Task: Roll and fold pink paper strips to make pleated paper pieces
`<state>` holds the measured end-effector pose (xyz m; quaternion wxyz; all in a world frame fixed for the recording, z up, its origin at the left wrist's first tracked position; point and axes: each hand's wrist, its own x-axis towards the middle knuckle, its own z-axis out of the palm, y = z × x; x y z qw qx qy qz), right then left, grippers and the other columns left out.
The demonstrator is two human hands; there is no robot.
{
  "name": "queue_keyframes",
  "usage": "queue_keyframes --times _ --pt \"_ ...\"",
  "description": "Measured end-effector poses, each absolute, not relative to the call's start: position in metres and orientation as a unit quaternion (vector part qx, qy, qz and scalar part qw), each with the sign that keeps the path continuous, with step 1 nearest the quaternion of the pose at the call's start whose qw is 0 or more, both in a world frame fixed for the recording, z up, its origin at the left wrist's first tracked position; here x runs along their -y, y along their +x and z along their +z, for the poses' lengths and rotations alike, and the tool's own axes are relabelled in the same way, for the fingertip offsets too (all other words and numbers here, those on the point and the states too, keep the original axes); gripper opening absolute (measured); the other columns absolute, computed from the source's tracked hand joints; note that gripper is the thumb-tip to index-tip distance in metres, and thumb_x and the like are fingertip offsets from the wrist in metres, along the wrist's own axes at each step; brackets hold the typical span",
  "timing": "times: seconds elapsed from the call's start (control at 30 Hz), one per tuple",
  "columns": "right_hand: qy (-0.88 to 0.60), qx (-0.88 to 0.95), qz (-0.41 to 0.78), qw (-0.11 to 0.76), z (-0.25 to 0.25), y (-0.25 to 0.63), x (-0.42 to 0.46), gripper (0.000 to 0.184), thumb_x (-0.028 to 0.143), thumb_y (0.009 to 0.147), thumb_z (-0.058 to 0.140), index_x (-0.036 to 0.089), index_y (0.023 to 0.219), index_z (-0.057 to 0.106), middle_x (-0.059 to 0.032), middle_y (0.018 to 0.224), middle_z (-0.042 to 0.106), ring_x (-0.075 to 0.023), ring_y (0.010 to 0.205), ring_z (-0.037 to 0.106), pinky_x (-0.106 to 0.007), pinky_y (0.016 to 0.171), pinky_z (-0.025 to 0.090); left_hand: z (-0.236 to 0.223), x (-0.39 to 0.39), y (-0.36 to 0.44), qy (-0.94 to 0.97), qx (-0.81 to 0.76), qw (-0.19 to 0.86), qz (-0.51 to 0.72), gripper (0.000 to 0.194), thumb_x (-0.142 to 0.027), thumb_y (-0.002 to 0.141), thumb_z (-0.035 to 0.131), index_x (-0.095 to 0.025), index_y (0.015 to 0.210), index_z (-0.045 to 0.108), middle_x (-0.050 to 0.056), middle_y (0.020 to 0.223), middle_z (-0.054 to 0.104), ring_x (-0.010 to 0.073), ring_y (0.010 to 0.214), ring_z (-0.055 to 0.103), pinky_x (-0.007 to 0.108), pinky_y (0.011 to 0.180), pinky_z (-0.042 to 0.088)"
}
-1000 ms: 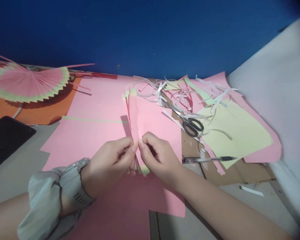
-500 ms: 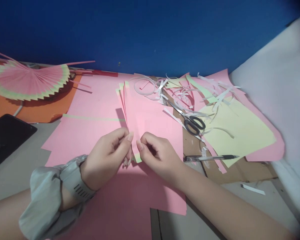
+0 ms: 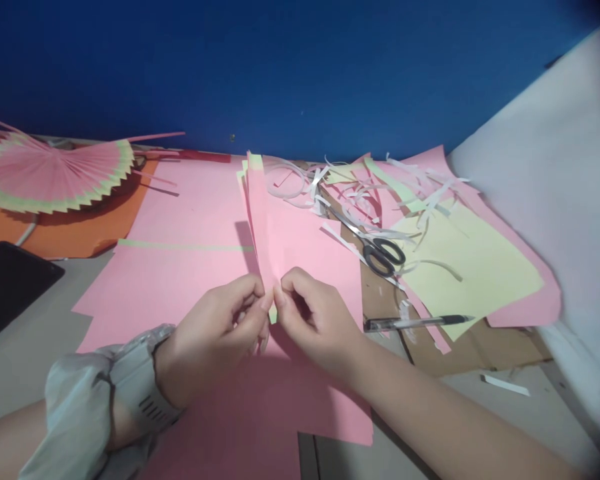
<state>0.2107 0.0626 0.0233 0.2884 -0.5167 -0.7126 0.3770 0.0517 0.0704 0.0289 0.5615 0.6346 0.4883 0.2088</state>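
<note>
A pleated strip of pink paper (image 3: 258, 213) with yellow-green ends stands on edge between my hands, its folds stacked together. My left hand (image 3: 230, 317) pinches its near part from the left, thumb on top and fingers curled. From the right, my right hand (image 3: 313, 310) grips the same folds between thumb and bent forefinger. The two thumb tips almost meet over the paper. Beneath lie flat pink sheets (image 3: 195, 287), one crossed by a thin green line. The lower fold edges are partly hidden behind my fingers.
Black-handled scissors (image 3: 380, 253), a pen (image 3: 415, 323) and curled paper scraps (image 3: 350, 193) lie right, around a pale yellow sheet (image 3: 475, 267). At left are a pleated pink-and-green paper fan (image 3: 55, 170) on orange paper (image 3: 110, 230) and a dark phone-like slab (image 3: 15, 287). A blue wall (image 3: 280, 73) rises behind.
The pleated paper has narrowed, its near folds pressed closer. My thumbs have come together over it, the left hand shifting slightly right and down. The whole view has tilted a little.
</note>
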Motion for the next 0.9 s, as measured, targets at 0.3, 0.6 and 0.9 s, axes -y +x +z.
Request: queue_keyframes --times 0.3,0.6,0.9 --pt "-0.519 0.725 0.368 0.262 0.0223 0.2095 -0.0637 0.028 0.026 0.09 0.039 0.02 0.064 0.031 0.006 0.057 0.034 -0.0075 0.049 0.033 -0.022 0.048 0.026 0.0268 -0.0708 0.0502 0.617 -0.478 0.581 0.232 0.03 -0.035 0.092 0.036 -0.02 0.066 0.042 -0.004 0.055 0.055 0.0099 0.052 0.051 0.023 0.056 0.041" --pt "-0.516 0.741 0.338 0.264 0.024 0.2088 -0.0636 0.023 0.017 0.085 0.041 0.02 0.065 0.031 0.0061 0.057 0.035 -0.008 0.049 0.034 -0.022 0.049 0.026 0.0285 -0.0709 0.0515 0.664 -0.488 0.532 0.194 0.028 -0.03 0.09 0.035 -0.021 0.064 0.041 -0.005 0.053 0.055 0.0098 0.051 0.051 0.023 0.055 0.038" --pt "-0.467 0.785 0.299 0.276 0.0234 0.2111 -0.0626 0.02 0.017 0.087 0.037 0.02 0.067 0.034 0.0031 0.062 0.041 -0.0104 0.055 0.038 -0.025 0.055 0.03 0.0275 -0.0707 0.0492 0.667 -0.467 0.544 0.201 0.029 -0.031 0.091 0.033 -0.021 0.065 0.04 -0.005 0.054 0.052 0.0105 0.05 0.048 0.024 0.054 0.037"
